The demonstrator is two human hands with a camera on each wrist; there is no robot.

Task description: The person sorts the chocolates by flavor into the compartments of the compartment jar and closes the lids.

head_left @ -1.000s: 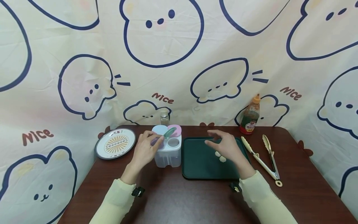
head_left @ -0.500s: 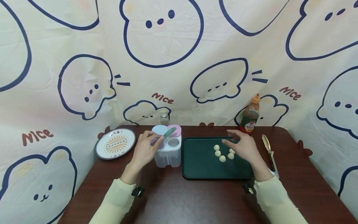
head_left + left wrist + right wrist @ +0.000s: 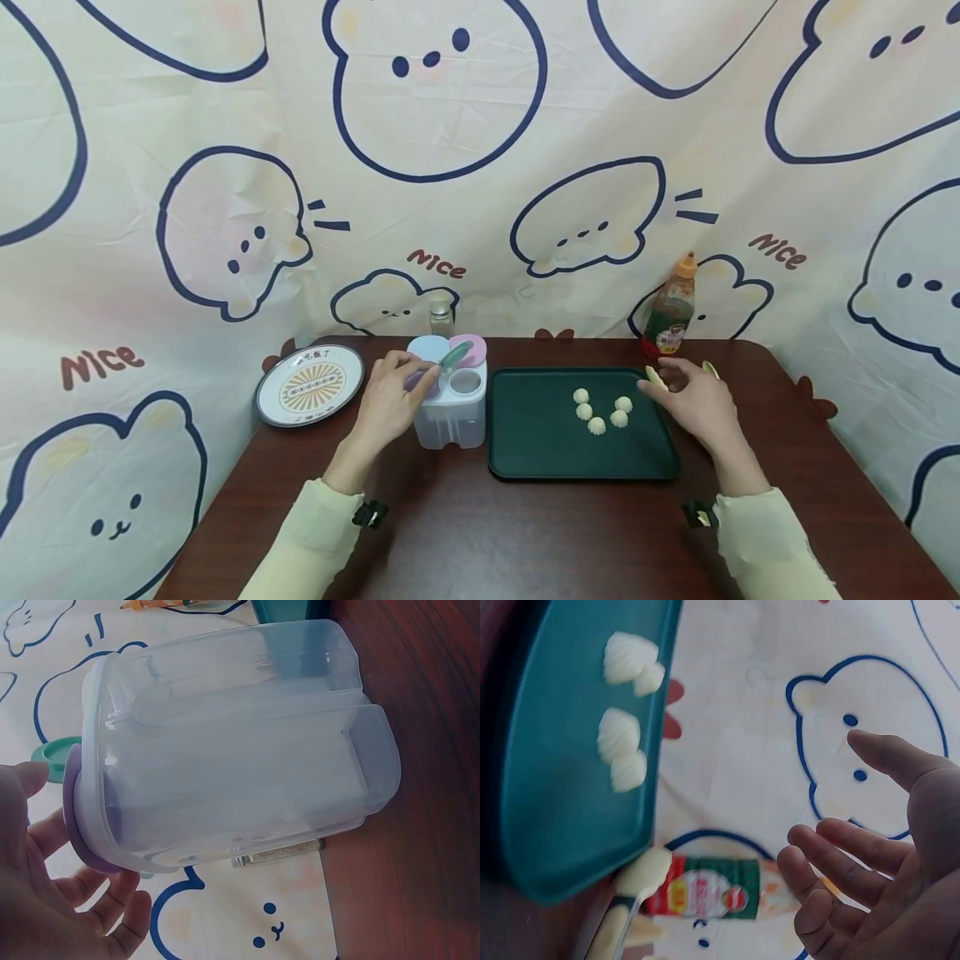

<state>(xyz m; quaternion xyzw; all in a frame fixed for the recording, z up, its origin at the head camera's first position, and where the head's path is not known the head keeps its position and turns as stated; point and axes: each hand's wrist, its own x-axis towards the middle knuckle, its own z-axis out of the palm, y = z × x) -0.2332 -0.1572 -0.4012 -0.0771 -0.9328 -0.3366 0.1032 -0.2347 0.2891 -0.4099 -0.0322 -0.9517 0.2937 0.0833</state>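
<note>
My left hand (image 3: pixel 392 396) is at the top of a clear plastic storage box (image 3: pixel 450 423) with round coloured lids. Its thumb and forefinger pinch the edge of a green lid (image 3: pixel 455 356), tilted up beside an uncovered round opening (image 3: pixel 465 382). In the left wrist view, the other fingers lie by the purple lid (image 3: pixel 75 802). My right hand (image 3: pixel 697 404), holding nothing, hovers over the tongs (image 3: pixel 656 377) with fingers loosely spread, hiding most of them. Several small, pale, ridged dumpling-like pieces (image 3: pixel 597 426) sit on the dark green tray (image 3: pixel 540 454).
A white patterned plate (image 3: pixel 311 386) lies at the left. Behind the box stands a small glass shaker (image 3: pixel 441 317). A sauce bottle (image 3: pixel 669 312) with an orange cap stands at the back right, against the printed cloth (image 3: pixel 480 225).
My right hand has moved rightward from over the tray to above the tongs, uncovering the pale pieces. My left hand keeps still at the green lid.
</note>
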